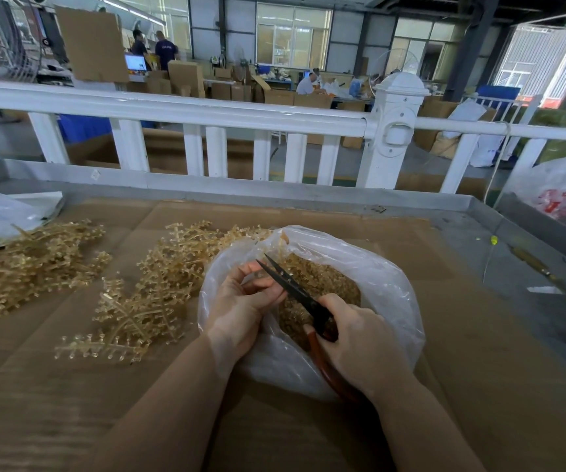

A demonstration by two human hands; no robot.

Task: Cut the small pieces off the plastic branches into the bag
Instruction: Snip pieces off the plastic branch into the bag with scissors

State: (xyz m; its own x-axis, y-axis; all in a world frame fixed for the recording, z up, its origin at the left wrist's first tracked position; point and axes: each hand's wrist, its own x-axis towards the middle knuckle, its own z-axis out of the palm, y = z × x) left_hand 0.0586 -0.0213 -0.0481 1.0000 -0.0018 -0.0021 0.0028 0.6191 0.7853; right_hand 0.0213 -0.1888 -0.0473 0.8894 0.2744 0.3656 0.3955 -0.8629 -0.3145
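Head view is showing the left hand [240, 301] curling its fingers around something small over the open clear bag [387, 284], while the right hand [356, 342] is gripping the red handles of the scissors [295, 289], blades parted. Amber cut pieces [322, 284] are filling the bag, and plastic branches [145, 294] are lying on the cardboard [479, 386] to its left.

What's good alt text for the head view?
Over an open plastic bag of cut pieces, the right hand holds scissors while the left hand pinches something small. Uncut plastic branches lie left on cardboard.
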